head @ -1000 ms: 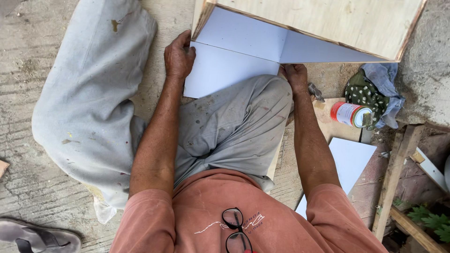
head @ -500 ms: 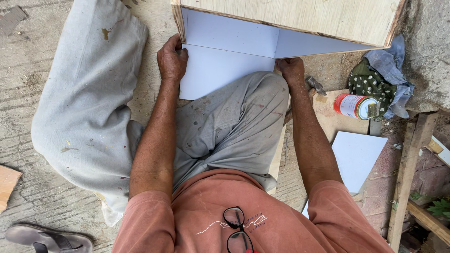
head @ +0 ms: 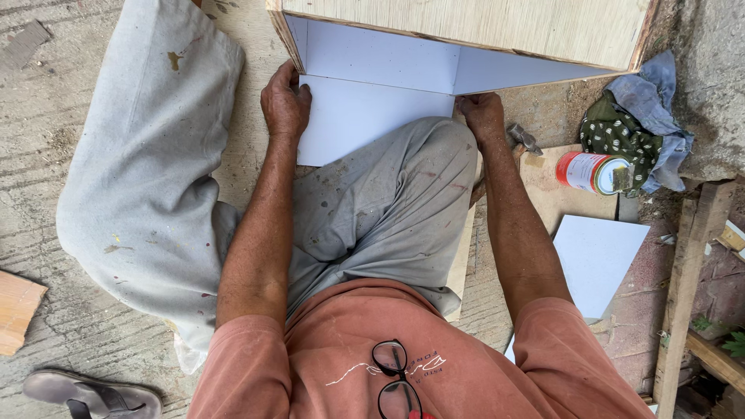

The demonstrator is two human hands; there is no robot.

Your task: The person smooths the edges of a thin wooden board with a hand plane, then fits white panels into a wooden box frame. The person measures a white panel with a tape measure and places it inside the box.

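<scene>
left hand [head: 285,102], right hand [head: 483,116], seemingly pressing white sheet [head: 365,124]

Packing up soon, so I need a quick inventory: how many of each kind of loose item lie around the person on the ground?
White sheets: 2, one under both hands, one at right
Tin can: 1
Cloth bundle: 1
Sandal: 1
Plywood box: 1
Total: 6

Head-worn view, straight down, close
</scene>
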